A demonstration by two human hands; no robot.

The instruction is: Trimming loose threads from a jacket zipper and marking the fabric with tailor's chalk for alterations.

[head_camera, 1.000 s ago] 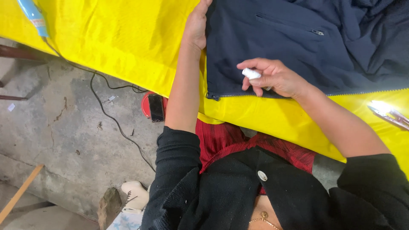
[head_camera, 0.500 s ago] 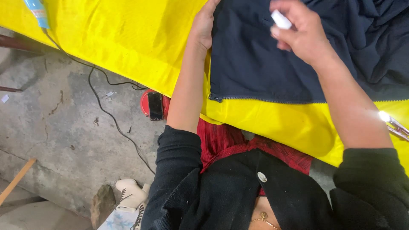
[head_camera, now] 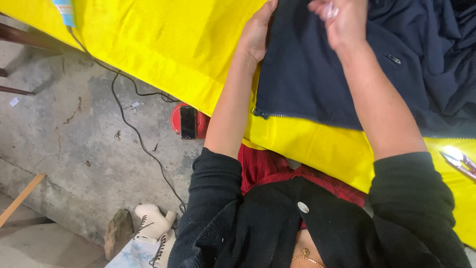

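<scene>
A dark navy garment with a zipper along its near edge lies on a table covered in yellow cloth. My left hand rests flat on the garment's left edge, pressing it down. Farther up, at the top of the view, my right hand is over the garment and pinches a small white piece, likely chalk; the hand is blurred. Black sleeves cover both my upper arms.
A shiny metal tool, perhaps scissors, lies on the yellow cloth at the right. A phone sits on a red stool below the table edge. A black cable runs over the concrete floor. A light blue object lies at top left.
My right hand has moved away from the near zipper edge, up across the garment to the top of the view, carrying the white piece. My left hand has stayed on the garment's left edge.
</scene>
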